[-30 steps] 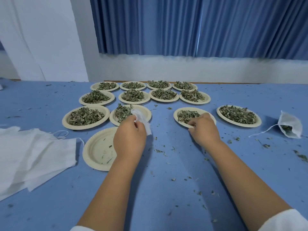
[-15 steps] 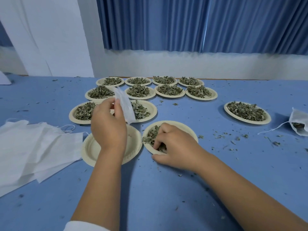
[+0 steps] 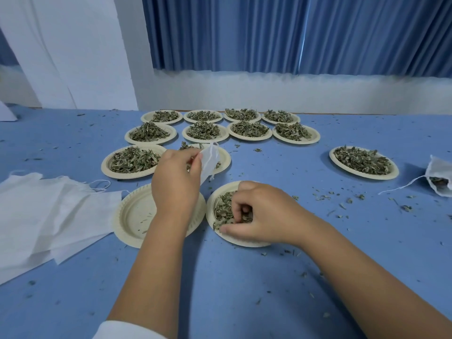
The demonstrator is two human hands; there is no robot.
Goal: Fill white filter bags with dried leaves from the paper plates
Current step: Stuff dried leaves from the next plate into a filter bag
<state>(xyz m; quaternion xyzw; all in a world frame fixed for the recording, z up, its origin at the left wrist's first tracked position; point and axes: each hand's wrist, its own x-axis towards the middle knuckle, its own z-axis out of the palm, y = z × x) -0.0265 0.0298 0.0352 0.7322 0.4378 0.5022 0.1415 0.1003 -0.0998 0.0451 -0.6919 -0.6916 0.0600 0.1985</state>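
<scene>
On the blue counter (image 3: 244, 289), just in front of the person, a paper plate (image 3: 234, 242) holds a thin heap of dried leaves (image 3: 222, 209). The right hand (image 3: 259, 216) rests in that heap, its fingers curled round a pinch of leaves and its thumb lying along the near rim. The left hand (image 3: 176, 182) is raised over an empty plate (image 3: 133, 216) just to the left and pinches a white filter bag (image 3: 209, 160) between thumb and fingertips, so that the bag hangs in front of the plates behind. Further back, ten leaf-filled plates (image 3: 205, 130) stand in rows, and one more plate (image 3: 364, 162) stands apart to the right. Flat filter bags (image 3: 49, 216) lie piled at the left. A partly filled bag (image 3: 440, 177) lies at the right edge, its string trailing across the counter. Leaf crumbs are scattered over the surface.
</scene>
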